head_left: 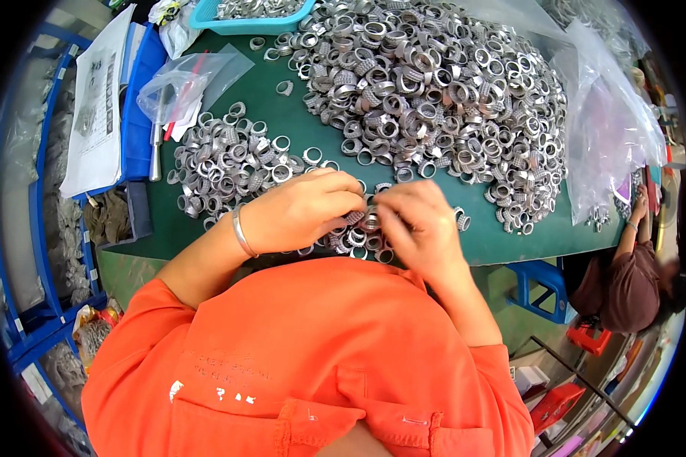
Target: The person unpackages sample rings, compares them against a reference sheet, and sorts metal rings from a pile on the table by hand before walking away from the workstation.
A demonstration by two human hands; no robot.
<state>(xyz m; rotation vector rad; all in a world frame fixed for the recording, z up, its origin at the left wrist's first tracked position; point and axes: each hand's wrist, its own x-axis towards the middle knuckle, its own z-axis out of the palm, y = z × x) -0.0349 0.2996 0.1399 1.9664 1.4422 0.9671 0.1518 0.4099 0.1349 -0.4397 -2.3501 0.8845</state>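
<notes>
My left hand [310, 207], with a bangle at its wrist, is closed, its fingertips pinched on a silvery metal ring [354, 217]. Facing it, my right hand [425, 227] has its fingers curled with the thumb drawn in; what they hold, if anything, is hidden. Both hands work close together over a small cluster of rings [357, 238] by the table's near edge. Beyond my left forearm lies a medium pile of rings [225, 160]. A much larger heap of similar rings [434, 91], many with textured bands, spreads over the far middle and right.
The green table [282, 114] bears a turquoise basket [251, 25] of small metal pieces. At left are a clear bag [179, 87], a blue tray [139, 107] with papers, and blue shelving. Plastic bags [606, 129] lie at right; another person [625, 282] sits beyond, near a blue stool [543, 291].
</notes>
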